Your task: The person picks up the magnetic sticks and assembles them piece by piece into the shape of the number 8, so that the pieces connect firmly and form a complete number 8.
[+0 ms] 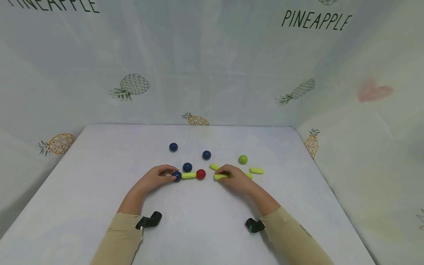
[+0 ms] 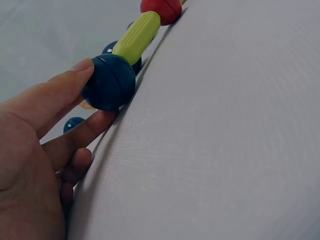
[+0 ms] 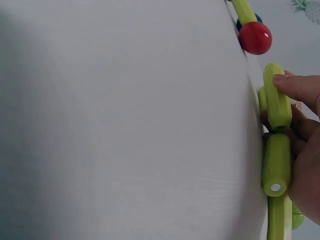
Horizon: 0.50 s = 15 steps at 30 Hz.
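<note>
My left hand (image 1: 162, 174) pinches a dark blue ball (image 2: 109, 82) between thumb and fingers. That ball meets one end of a yellow-green rod (image 2: 138, 37), and a red ball (image 1: 200, 174) sits at the rod's other end, the three forming a straight piece. To the right, my right hand (image 1: 233, 178) grips another yellow-green rod (image 3: 277, 97), thumb on its upper side. A second rod (image 3: 276, 165) lies right below it by the palm in the right wrist view, its end showing a pale round disc. One more rod (image 1: 214, 166) lies just behind the right hand's fingers.
Several loose blue balls stand on the white table (image 1: 198, 228), one blue ball (image 1: 187, 167) close behind the joined piece. A green ball (image 1: 243, 159) and a yellow-green rod (image 1: 256, 170) lie beyond the right hand. A pineapple-print cloth (image 1: 212, 55) hangs behind the table.
</note>
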Available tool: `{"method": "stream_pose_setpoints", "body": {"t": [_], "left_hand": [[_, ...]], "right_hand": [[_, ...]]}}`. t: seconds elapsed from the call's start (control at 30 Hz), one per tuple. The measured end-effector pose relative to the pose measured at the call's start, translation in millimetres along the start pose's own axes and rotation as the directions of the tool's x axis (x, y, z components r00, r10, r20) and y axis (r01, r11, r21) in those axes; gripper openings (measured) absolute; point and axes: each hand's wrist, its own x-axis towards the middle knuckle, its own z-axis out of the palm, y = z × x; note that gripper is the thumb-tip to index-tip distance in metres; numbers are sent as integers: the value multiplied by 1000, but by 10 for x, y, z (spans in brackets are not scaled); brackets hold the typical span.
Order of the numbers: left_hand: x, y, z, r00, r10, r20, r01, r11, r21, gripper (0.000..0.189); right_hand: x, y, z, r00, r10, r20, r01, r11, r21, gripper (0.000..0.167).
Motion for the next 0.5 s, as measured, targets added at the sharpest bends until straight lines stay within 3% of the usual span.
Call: {"method": "stream_pose_setpoints", "body": {"t": [0.27, 0.5], "left_hand": [[8, 29, 11, 1000, 4, 21, -5, 1000, 21, 34], [-2, 43, 4, 999, 1, 36, -1, 1000, 14, 35]], "right_hand": [[36, -159, -84, 1000, -18, -16, 18, 999, 35, 22], [40, -355, 43, 999, -25, 28, 22, 995, 100, 27]]}}
